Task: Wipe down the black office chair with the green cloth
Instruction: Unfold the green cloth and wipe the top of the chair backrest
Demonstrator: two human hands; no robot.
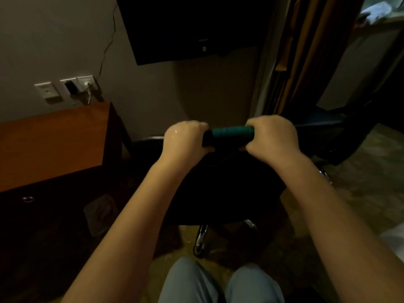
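The green cloth is rolled into a tight bar and stretched between my two hands. My left hand grips its left end and my right hand grips its right end, both fists curled. The skin of my left hand glistens as if wet. Directly below the cloth is the black office chair, dark and hard to make out, with chrome legs and a caster showing under it.
A wooden desk with a drawer ring stands at left, below wall sockets with a plug. A dark screen hangs on the wall ahead. Curtains hang at right. My knees are at the bottom.
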